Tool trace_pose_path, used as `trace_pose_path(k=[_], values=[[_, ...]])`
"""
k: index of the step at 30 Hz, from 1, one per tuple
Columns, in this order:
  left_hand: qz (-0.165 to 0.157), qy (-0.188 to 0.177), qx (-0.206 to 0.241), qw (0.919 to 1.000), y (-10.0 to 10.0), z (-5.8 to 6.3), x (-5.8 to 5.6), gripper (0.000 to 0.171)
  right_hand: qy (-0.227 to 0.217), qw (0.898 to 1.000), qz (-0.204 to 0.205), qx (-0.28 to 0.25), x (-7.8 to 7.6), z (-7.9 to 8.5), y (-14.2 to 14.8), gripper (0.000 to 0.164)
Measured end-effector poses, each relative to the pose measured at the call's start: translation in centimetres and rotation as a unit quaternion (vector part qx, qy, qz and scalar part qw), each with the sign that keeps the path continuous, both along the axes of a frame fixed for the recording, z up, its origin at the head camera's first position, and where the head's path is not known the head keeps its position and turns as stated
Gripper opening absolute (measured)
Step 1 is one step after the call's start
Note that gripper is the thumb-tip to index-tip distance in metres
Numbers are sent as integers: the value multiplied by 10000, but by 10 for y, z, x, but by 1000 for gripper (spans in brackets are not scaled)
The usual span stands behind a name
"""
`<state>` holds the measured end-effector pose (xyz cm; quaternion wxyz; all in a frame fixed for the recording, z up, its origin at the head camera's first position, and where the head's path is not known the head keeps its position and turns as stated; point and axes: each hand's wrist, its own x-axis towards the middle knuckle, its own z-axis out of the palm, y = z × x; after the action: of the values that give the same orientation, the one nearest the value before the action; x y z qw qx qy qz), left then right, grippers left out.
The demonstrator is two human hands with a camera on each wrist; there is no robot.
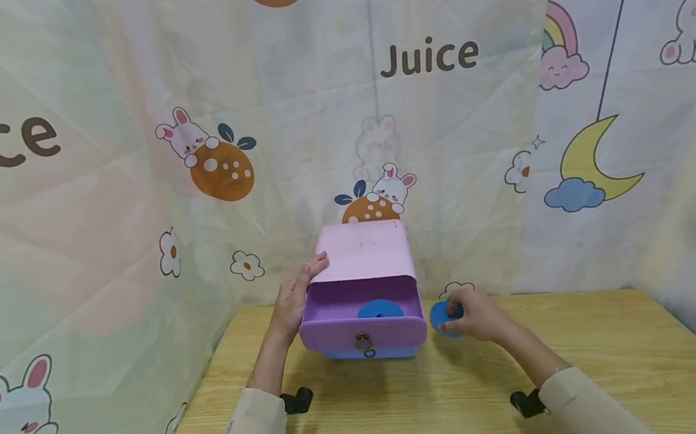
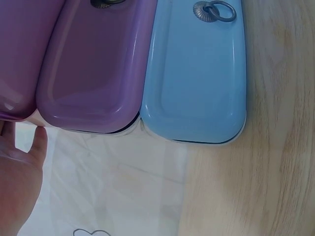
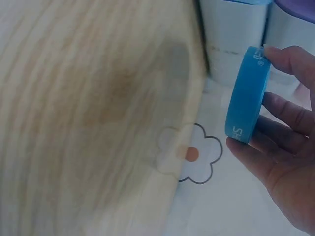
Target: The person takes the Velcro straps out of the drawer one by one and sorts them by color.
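A small drawer cabinet [image 1: 363, 249] with a pink top stands on the table, its upper purple drawer [image 1: 333, 334] pulled out. Inside that drawer lies a blue disc [image 1: 380, 309], partly hidden by the drawer front. My left hand [image 1: 293, 299] rests against the cabinet's left side, fingers extended along it. To the right of the cabinet, my right hand [image 1: 478, 314] pinches another blue disc [image 3: 247, 96] by its edges. White lettering runs along that disc's rim. Below the pulled-out drawer, the left wrist view shows a shut purple drawer [image 2: 93, 69] and a light blue drawer [image 2: 197, 78] with a ring pull.
The cabinet stands near the back of a wooden table [image 1: 383, 426]. A printed curtain [image 1: 445, 139] with rabbits and flowers hangs behind it and along both sides. Black camera mounts [image 1: 526, 403] are worn at both wrists, over the table.
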<state>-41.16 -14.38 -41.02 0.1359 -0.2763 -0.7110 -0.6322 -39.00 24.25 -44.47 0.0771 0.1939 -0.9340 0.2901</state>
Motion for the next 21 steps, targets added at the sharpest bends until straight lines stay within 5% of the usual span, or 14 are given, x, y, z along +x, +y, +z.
trace_pose_path(k=[7, 21], values=[[-8, -5, 18, 10000, 0, 0, 0, 52, 133, 9984, 245, 487, -3, -15, 1, 29], [65, -47, -7, 10000, 1, 1, 2, 52, -329, 9973, 73, 658, -1, -31, -2, 29]])
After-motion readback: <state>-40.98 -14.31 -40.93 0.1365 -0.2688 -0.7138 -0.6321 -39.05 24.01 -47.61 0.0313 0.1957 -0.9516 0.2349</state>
